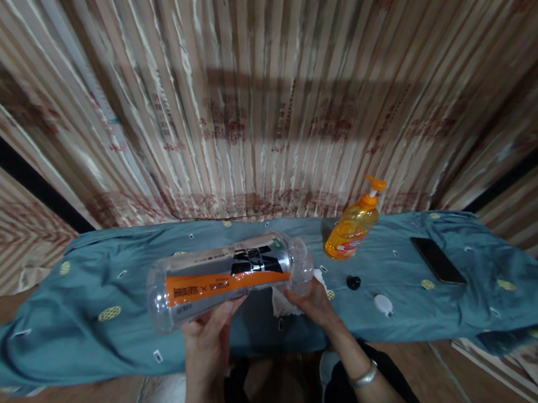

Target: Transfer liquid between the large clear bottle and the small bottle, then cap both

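A large clear plastic bottle (225, 279) with a silver, black and orange label lies sideways in the air above the cloth. My left hand (210, 331) holds its body from below, near the wide left end. At the narrower right end, my right hand (317, 302) is closed around the lower side of the bottle, its fingertips partly hidden. A crumpled white tissue (284, 303) shows behind my right hand; whether the fingers touch it I cannot tell. Just right of that hand are a small black cap (353, 282) and a round white lid (384, 305).
An orange pump bottle (351, 229) of yellow-orange liquid stands toward the back. A dark phone (438, 260) lies to the right. Everything rests on a narrow surface under a teal patterned cloth (132, 336). Pleated curtains (243, 97) hang right behind, with dark poles (3, 147) at the sides.
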`<state>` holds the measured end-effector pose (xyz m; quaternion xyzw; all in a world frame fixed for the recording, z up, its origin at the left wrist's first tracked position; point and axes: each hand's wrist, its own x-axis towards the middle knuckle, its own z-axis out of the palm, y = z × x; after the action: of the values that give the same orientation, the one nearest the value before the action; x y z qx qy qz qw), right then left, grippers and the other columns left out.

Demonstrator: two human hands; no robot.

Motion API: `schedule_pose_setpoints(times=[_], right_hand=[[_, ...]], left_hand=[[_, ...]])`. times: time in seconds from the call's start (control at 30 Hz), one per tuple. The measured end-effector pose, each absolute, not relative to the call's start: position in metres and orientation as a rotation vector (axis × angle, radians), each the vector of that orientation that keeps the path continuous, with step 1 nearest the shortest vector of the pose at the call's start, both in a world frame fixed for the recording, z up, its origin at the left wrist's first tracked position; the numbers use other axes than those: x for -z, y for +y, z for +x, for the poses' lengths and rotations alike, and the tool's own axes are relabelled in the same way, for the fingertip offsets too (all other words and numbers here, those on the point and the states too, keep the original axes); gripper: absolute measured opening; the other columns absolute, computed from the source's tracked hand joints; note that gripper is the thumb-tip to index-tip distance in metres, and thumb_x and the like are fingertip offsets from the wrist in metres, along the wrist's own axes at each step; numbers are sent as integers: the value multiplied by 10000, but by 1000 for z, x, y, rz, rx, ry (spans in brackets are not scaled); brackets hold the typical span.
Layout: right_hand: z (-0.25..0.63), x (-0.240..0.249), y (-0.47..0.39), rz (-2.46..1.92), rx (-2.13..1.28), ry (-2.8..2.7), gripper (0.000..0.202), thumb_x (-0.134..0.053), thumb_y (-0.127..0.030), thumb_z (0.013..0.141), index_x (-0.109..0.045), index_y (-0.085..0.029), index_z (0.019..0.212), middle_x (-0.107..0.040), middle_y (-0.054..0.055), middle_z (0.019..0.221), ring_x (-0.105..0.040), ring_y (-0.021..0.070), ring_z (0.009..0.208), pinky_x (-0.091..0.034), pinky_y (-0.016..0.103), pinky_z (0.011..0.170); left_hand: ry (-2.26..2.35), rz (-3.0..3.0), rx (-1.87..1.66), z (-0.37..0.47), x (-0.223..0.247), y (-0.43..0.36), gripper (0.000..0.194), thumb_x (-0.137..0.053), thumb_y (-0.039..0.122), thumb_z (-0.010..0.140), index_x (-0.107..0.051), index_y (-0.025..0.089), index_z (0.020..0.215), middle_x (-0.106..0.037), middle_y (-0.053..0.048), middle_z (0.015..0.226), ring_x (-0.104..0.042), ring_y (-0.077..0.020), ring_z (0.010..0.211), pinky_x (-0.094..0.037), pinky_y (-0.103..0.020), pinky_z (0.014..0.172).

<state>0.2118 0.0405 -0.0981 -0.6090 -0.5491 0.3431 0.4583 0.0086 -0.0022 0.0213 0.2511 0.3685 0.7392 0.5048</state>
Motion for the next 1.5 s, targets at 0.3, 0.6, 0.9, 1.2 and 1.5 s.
schedule_pose_setpoints(times=[0.3, 0.6, 0.9, 1.2, 1.5], right_hand=[[212, 96, 41, -1507, -870, -1337, 463, -760, -356, 696, -653, -189, 1114, -768, 92, 984, -738, 328, 874, -586, 474, 824], [211, 95, 41, -1496, -849, -1343, 457, -773, -353, 692, -663, -196, 1107, -766, 93, 1007, -734, 322, 890, -580, 460, 838], [212, 97, 41, -1531, -820, -1350, 493, -768, -376, 678, -650, -188, 1119, -768, 99, 986, -735, 338, 896, -587, 495, 838], [212, 98, 42, -1535, -820, -1363, 510, -758, -375, 691, -639, -187, 1150, -772, 100, 1001, -737, 338, 885, -590, 495, 834], [212, 97, 41, -1520, -825, -1366, 483, -760, -353, 691, -655, -206, 1138, -771, 73, 1007, -733, 323, 922, -582, 475, 861]], left_hand=[[910, 574, -1769, 9, -22, -3, 399, -961, 323, 435, -780, 216, 774, -782, -43, 754, -759, -272, 732, -642, -420, 742], [906, 577, -1796, 10, -22, -3, 443, -954, 322, 451, -785, 217, 846, -794, -57, 815, -758, -281, 752, -644, -431, 728], [884, 599, -1776, 9, -23, -3, 315, -954, 307, 479, -776, 218, 724, -781, -53, 751, -759, -266, 758, -640, -395, 740], [882, 579, -1769, 9, -23, -3, 327, -955, 292, 474, -776, 211, 736, -780, -51, 754, -758, -260, 752, -640, -401, 750], [918, 564, -1777, 9, -23, -2, 415, -973, 338, 415, -750, 199, 735, -779, -58, 749, -756, -291, 755, -636, -467, 779]])
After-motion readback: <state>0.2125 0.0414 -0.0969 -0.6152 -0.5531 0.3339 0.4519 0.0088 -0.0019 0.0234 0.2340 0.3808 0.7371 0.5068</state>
